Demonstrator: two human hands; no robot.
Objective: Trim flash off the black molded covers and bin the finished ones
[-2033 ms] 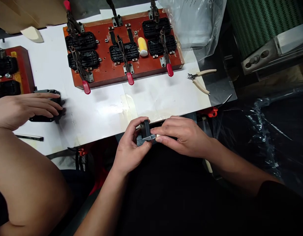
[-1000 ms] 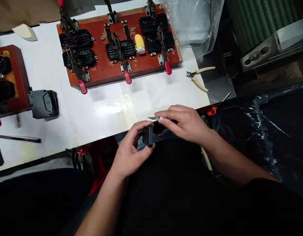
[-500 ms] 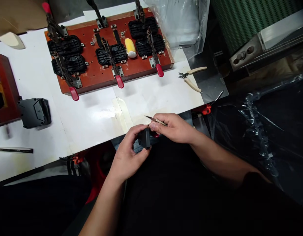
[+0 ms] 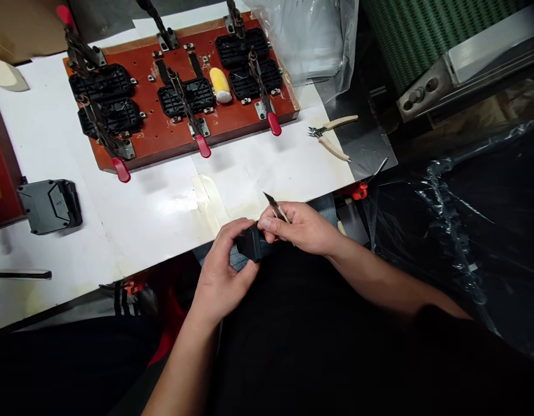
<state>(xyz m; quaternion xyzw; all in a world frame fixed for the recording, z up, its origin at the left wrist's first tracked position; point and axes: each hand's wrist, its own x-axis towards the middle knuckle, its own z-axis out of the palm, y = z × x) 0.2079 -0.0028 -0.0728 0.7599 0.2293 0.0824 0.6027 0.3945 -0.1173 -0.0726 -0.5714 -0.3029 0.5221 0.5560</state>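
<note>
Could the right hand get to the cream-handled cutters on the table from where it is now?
Probably yes, but not freely: the right hand holds a small knife. The cutters lie uncovered on the table ahead of it, with bare surface between.

My one head-worn view looks forward and down, close over the counter point(image 4: 163, 202) edge filling the frame's upper left.

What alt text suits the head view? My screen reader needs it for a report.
At a white table's near edge, the left hand holds a small black part while the right hand grips a thin blade. Behind lie a red clamp board and pliers.
</note>
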